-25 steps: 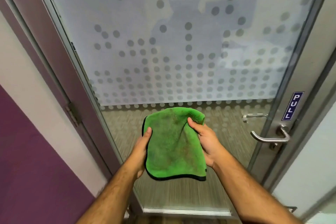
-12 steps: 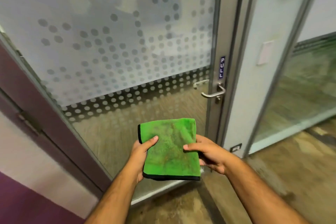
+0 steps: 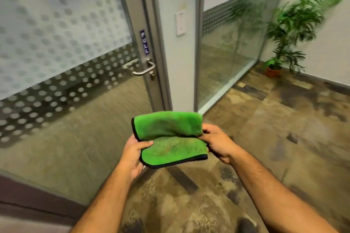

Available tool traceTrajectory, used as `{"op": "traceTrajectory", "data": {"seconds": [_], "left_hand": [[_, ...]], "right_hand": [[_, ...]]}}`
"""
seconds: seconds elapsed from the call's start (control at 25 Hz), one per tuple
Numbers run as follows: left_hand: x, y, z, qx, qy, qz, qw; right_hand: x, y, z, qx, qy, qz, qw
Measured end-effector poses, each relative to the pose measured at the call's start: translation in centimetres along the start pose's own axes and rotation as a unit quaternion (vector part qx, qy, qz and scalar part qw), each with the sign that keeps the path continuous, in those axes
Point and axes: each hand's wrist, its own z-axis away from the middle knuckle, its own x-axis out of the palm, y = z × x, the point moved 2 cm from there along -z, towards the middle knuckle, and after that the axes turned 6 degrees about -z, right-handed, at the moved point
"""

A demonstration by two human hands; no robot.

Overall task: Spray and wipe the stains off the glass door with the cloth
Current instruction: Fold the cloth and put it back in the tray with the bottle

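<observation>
Your left hand (image 3: 135, 154) pinches the left edge of the green cloth (image 3: 171, 139), thumb on top; your right hand (image 3: 217, 143) grips its right side, fingers closed on the fabric. Half a second ago the cloth hung flat; now its top half folds forward over the lower half. The view has swung right: the glass door (image 3: 56, 47) sits left of your hands, its handle (image 3: 144, 69) above them.
</observation>
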Motion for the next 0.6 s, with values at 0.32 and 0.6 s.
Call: {"op": "traceTrajectory", "data": {"seconds": [0.32, 0.6], "left_hand": [[17.7, -11.3, -0.9, -0.159, -0.089, -0.053, 0.982], [41.2, -21.7, 0.0, -0.067, -0.117, -0.204, 0.970]], "right_hand": [[-18.9, -1.6, 7.8, -0.054, 0.191, -0.153, 0.968], [-40.0, -1.1, 18.2, -0.022, 0.277, -0.123, 0.953]]}}
